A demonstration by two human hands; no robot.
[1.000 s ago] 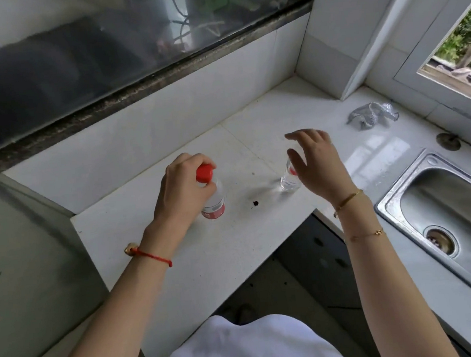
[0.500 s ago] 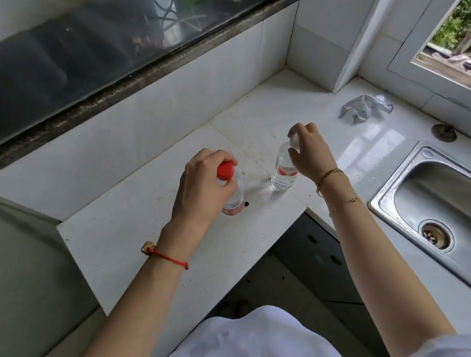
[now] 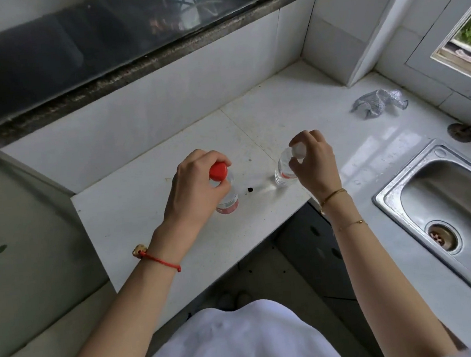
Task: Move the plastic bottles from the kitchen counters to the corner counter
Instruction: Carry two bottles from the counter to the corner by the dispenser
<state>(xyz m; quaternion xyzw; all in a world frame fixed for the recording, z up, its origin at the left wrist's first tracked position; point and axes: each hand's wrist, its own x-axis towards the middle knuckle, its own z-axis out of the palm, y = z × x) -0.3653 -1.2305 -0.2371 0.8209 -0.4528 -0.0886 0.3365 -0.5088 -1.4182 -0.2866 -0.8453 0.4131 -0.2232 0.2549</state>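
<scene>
Fingers of your left hand (image 3: 197,187) are clenched around the neck of the red-capped bottle (image 3: 224,191), which stands upright on the white surface (image 3: 133,205) near its front edge, just as it did half a second ago. Your right hand (image 3: 314,162) has its fingers (image 3: 297,143) wrapped over the top of the white-capped bottle (image 3: 284,170); a second ago that hand hovered open beside it, and now the grasp sits right on the cap. This clear bottle stands on the same surface, just right of a small dark speck (image 3: 249,189) that lies between the two bottles. A crumpled grey cloth (image 3: 376,103) lies well behind your right hand, and the steel sink (image 3: 437,196) is off to the right.
</scene>
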